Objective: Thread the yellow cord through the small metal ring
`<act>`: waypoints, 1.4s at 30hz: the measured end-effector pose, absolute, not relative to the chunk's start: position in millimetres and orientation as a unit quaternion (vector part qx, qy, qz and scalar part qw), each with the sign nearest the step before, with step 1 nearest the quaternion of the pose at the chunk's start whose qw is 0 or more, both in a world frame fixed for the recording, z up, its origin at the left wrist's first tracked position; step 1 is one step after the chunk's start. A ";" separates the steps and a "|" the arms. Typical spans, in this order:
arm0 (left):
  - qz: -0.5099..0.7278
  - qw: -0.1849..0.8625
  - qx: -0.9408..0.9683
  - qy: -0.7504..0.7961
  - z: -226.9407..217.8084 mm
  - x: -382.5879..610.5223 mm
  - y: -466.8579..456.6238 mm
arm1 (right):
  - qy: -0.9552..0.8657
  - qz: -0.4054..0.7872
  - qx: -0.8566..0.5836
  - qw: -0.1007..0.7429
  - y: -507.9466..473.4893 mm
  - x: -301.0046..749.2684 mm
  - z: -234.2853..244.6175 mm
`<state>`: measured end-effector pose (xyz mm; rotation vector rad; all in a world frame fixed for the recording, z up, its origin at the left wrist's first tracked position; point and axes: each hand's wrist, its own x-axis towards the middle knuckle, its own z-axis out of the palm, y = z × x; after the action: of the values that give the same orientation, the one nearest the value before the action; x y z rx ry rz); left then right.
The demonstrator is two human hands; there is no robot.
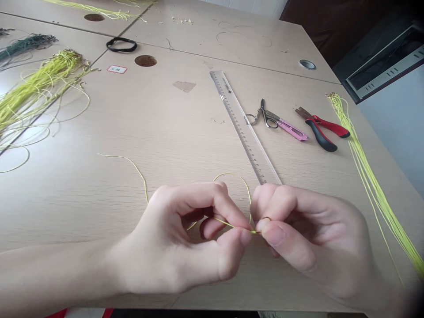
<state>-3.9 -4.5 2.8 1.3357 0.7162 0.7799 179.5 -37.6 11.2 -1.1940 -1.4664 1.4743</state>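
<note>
Near the table's [82, 194] front edge, the left hand [175, 238] and right hand [308, 238] are closed, pinching a thin yellow cord [228, 223] beside a small gold ring [266, 218]. Any loosened pinch could let that springy cord slip free. The small white label [116, 69] is illegible from here.

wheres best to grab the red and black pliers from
Grip the pliers around their red and black handles, coming from the near right: the handles splay open toward that side, and the jaw end points far left, lying flat on the table.
</note>
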 end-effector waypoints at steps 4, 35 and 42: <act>0.344 0.663 0.585 0.315 3.2 -2.9 -4.1 | -0.571 0.571 -0.465 0.363 -36.5 178.5 9.9; 0.342 0.663 0.587 0.316 4.1 -2.2 -3.1 | -0.569 0.583 -0.455 0.361 -37.9 179.8 8.1; 0.341 0.664 0.584 0.318 3.9 -2.8 -4.6 | -0.565 0.588 -0.451 0.363 -38.6 179.5 9.4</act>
<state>-2.8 -4.6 3.9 1.3194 0.7179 0.7703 179.5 -38.6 9.4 -1.1606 -1.4556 1.5126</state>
